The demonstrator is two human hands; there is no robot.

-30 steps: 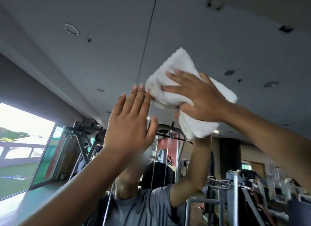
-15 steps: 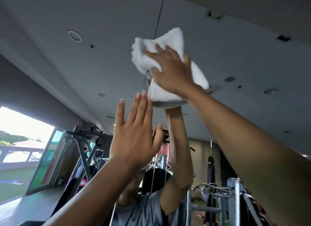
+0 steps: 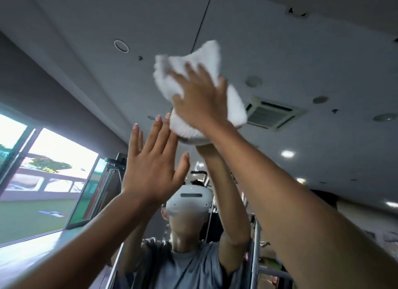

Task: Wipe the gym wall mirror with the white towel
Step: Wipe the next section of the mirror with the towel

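Observation:
The wall mirror point(image 3: 86, 52) fills the view and reflects the ceiling, the gym and me. High on the glass, beside a thin vertical seam point(image 3: 202, 19), is a bunched white towel point(image 3: 235, 104). My right hand point(image 3: 200, 103) presses it against the mirror with fingers spread and straight over the cloth. My left hand point(image 3: 150, 170) rests flat against the glass below and to the left of the towel, fingers straight and holding nothing. Its fingertips reach the towel's lower edge.
The mirror shows my reflection point(image 3: 189, 256) in a grey shirt with both arms raised. Reflected gym machine frames point(image 3: 256, 256) stand at lower right. A bright window and glass door point(image 3: 53, 181) are reflected at left, and a ceiling air vent point(image 3: 273, 114) at right.
My right hand has swept the towel up and to the left across the glass, then slightly back down. My left hand stays flat in about the same place.

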